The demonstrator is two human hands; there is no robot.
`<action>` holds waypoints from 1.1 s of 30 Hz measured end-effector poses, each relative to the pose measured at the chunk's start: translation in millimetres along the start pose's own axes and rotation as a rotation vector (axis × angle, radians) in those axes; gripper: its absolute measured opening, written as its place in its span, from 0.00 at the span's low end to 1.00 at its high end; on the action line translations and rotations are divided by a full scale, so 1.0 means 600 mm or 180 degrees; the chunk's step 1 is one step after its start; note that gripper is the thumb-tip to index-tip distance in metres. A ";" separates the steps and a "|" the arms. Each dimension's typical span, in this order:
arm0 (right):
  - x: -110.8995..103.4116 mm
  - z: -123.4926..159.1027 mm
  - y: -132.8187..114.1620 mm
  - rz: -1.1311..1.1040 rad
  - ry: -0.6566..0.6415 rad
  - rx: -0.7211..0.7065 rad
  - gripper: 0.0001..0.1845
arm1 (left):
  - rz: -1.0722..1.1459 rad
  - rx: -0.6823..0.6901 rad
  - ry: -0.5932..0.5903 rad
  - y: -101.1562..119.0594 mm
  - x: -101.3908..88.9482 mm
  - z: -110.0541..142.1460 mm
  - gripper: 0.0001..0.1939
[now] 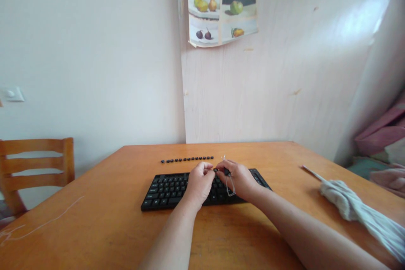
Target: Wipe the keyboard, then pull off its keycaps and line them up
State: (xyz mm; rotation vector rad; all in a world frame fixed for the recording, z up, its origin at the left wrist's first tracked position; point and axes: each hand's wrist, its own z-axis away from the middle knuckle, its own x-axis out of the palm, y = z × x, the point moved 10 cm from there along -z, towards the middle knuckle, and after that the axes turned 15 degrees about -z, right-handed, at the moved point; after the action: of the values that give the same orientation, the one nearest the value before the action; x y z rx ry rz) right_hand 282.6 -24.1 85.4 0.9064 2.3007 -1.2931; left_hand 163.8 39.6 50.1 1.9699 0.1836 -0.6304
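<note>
A black keyboard (164,190) lies on the orange wooden table (95,219). Both my hands are over its top row. My left hand (199,181) is closed, its fingertips pinched at the keyboard's upper edge. My right hand (242,179) is closed on a thin wire keycap puller (230,185), whose loop hangs below my fingers and whose tip pokes up above them. A small black keycap appears to sit between the two hands. A row of several removed black keycaps (186,159) lies on the table just beyond the keyboard.
A folded grey umbrella (354,206) lies along the table's right edge. A wooden chair (34,164) stands at the left. A fruit picture (221,17) hangs on the wall. Pink bedding (386,135) is at the far right.
</note>
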 end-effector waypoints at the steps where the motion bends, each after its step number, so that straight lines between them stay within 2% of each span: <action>1: -0.004 -0.002 0.006 0.0002 0.0054 0.0030 0.09 | -0.0250 0.0084 0.0073 0.005 -0.005 0.001 0.10; 6: -0.035 -0.014 0.041 -0.0046 0.0398 0.0267 0.09 | -0.1851 0.0728 0.0207 0.044 -0.008 0.017 0.15; 10: -0.053 -0.024 0.056 -0.0008 0.0525 0.0396 0.10 | -0.2502 0.0944 0.0029 0.052 0.009 0.030 0.19; 17: -0.054 -0.061 0.092 0.0110 0.0342 0.0593 0.09 | -0.2799 0.1005 -0.0002 0.049 0.022 0.040 0.23; 21: -0.051 -0.085 0.128 0.0259 0.0192 0.0809 0.08 | -0.2851 0.1038 0.0023 0.049 0.024 0.043 0.24; 27: -0.034 -0.111 0.192 0.0498 -0.0068 0.1108 0.07 | -0.2871 0.1015 0.0061 0.043 0.027 0.043 0.24; 33: -0.001 -0.138 0.241 0.0539 -0.0182 0.1270 0.06 | -0.2842 0.0937 0.0006 0.038 0.030 0.041 0.24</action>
State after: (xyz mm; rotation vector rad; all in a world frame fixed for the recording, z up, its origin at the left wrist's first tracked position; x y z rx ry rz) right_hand 382.1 100.8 38.2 1.1431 1.9062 -1.7075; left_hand 179.1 4.8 50.3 2.1199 1.0565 -1.2738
